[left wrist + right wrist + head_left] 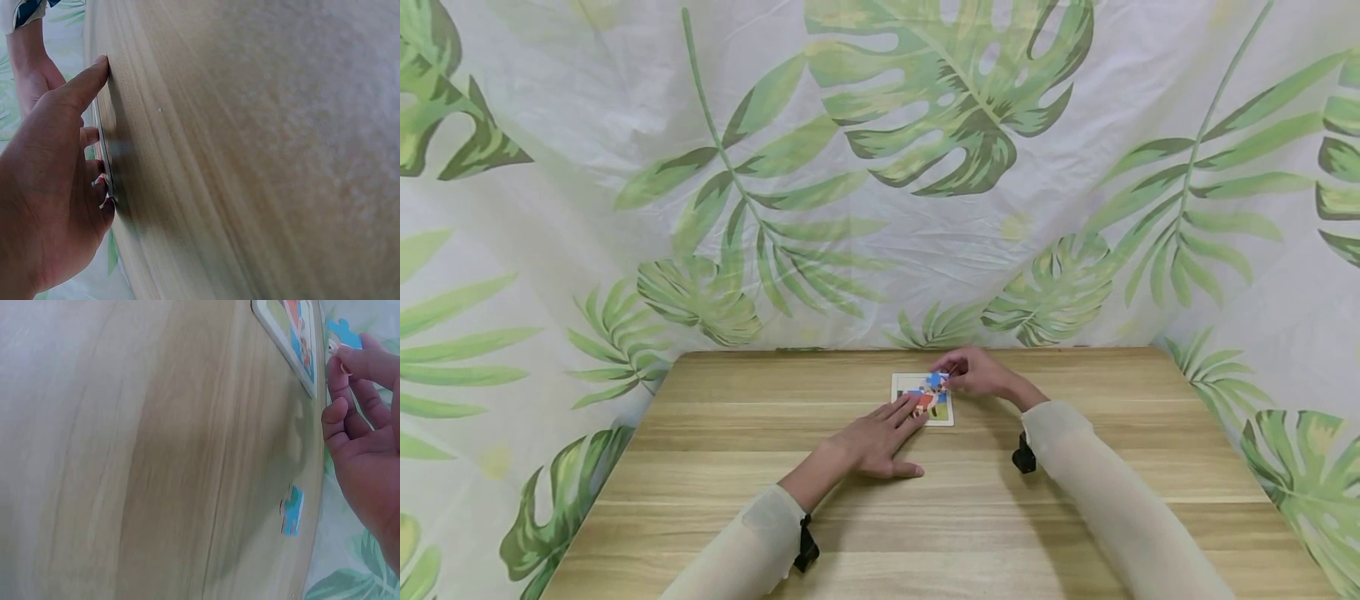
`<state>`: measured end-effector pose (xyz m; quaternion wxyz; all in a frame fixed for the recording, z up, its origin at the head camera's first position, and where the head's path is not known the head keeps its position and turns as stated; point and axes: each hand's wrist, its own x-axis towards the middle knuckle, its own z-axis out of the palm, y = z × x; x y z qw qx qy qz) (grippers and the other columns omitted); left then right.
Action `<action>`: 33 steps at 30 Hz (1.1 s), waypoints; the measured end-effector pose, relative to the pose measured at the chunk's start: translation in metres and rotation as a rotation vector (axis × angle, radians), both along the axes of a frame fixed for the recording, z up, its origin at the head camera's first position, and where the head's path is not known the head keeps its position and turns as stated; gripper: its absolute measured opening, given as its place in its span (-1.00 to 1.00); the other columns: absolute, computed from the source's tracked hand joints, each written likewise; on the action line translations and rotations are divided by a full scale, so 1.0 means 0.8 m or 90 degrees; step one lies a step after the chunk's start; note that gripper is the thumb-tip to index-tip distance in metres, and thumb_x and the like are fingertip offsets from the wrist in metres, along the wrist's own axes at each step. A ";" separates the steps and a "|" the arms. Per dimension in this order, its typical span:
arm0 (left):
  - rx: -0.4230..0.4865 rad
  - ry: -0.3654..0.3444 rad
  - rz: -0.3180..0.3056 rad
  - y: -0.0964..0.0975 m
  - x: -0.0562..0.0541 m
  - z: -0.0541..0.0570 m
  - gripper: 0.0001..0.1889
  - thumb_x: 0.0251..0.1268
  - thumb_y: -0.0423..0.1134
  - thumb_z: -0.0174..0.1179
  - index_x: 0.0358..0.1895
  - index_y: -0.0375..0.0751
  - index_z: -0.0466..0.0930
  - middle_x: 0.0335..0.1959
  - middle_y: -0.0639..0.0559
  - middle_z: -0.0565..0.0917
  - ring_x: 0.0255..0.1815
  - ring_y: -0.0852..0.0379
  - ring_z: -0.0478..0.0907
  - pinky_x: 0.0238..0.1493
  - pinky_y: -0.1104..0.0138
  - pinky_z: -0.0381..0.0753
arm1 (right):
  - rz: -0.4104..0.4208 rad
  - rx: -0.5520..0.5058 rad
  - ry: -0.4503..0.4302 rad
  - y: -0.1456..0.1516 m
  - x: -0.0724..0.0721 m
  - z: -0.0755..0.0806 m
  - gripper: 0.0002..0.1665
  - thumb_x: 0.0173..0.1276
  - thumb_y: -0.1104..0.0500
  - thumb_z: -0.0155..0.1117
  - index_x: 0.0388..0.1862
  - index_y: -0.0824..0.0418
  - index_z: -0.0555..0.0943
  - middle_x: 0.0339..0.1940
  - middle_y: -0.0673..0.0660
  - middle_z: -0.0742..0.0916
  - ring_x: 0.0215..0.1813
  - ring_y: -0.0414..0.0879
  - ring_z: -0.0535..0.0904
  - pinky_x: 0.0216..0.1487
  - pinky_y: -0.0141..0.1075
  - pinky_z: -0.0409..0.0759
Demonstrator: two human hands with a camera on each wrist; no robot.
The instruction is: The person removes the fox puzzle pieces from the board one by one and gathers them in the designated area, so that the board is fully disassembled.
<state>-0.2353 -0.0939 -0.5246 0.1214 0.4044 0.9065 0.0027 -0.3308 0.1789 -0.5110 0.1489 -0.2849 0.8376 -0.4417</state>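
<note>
A small jigsaw puzzle in a white-edged board (pixel 942 422) lies near the table's far edge, its picture showing red, blue and green. My left hand (pixel 880 440) rests on the board's lower left with fingers stretched out, and its thumb lies on the table beside it. Over the board's upper right corner, my right hand (pixel 983 375) pinches a blue puzzle piece (pixel 345 334) between thumb and fingers. That piece is held above the puzzle, with a knob showing. The left fingers hide part of the picture.
Another blue puzzle piece (pixel 292 512) lies on the wooden table (pixel 715 467) near its far edge, to the right of the board. Behind the table hangs a leaf-patterned cloth (pixel 925 250). Black wrist cameras (pixel 806 546) are strapped at both sleeves.
</note>
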 end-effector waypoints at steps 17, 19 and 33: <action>0.007 0.004 -0.007 0.001 -0.002 -0.002 0.00 0.51 0.48 -0.05 0.77 -0.04 -0.07 0.78 -0.17 -0.17 0.79 -0.08 -0.25 0.72 0.10 0.01 | -0.005 0.004 -0.009 0.042 0.004 0.004 -0.61 0.45 0.43 0.36 0.24 0.43 0.69 0.11 0.28 0.80 0.03 -0.01 0.73 -0.07 -0.29 0.71; 0.006 0.005 -0.008 0.001 -0.001 -0.001 0.00 0.51 0.48 -0.04 0.77 -0.06 -0.07 0.78 -0.18 -0.16 0.79 -0.10 -0.24 0.72 0.10 0.01 | -0.011 0.006 -0.002 0.046 0.004 0.004 -0.61 0.45 0.42 0.37 0.23 0.43 0.69 0.09 0.28 0.80 0.02 -0.03 0.73 -0.07 -0.31 0.70; 0.010 0.004 -0.011 0.001 0.000 0.001 0.00 0.52 0.47 -0.03 0.76 -0.07 -0.05 0.78 -0.19 -0.15 0.79 -0.10 -0.24 0.72 0.09 0.01 | -0.026 -0.009 -0.006 0.079 0.010 0.004 -0.60 0.42 0.45 0.39 0.22 0.49 0.67 0.14 0.35 0.78 -0.02 -0.01 0.75 -0.10 -0.31 0.73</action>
